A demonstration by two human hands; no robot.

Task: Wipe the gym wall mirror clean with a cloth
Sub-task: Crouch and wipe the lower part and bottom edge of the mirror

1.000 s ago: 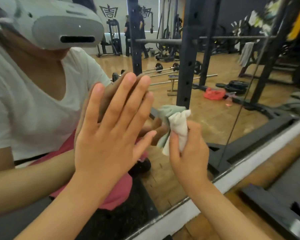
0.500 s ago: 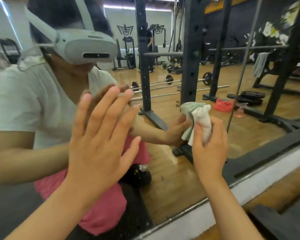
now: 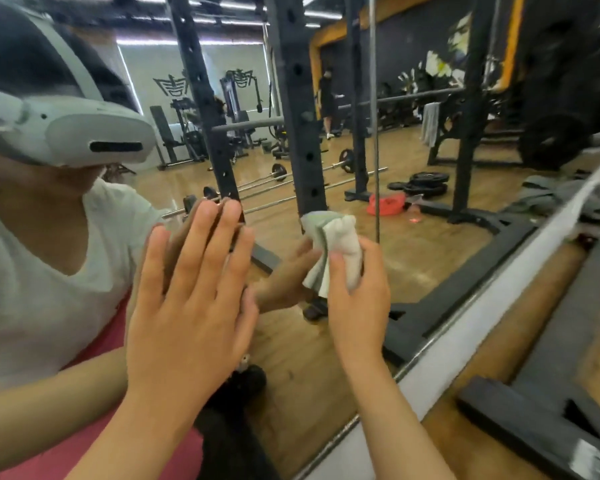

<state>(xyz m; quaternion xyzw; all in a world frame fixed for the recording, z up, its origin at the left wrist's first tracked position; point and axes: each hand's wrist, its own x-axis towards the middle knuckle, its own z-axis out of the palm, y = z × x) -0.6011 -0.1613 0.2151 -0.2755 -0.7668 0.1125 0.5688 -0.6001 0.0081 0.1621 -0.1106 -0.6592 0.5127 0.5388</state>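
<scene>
A person faces a gym wall mirror (image 3: 430,258); the left hand (image 3: 187,313) lies flat on the glass, fingers straight and spread, grasping nothing; just to its right on the mirror, the right hand (image 3: 359,299) clenches a bunched pale cloth (image 3: 336,247), held against the glass; the mirror reflects the person's white headset (image 3: 84,133), black rack uprights (image 3: 298,133) and a wooden floor.
</scene>
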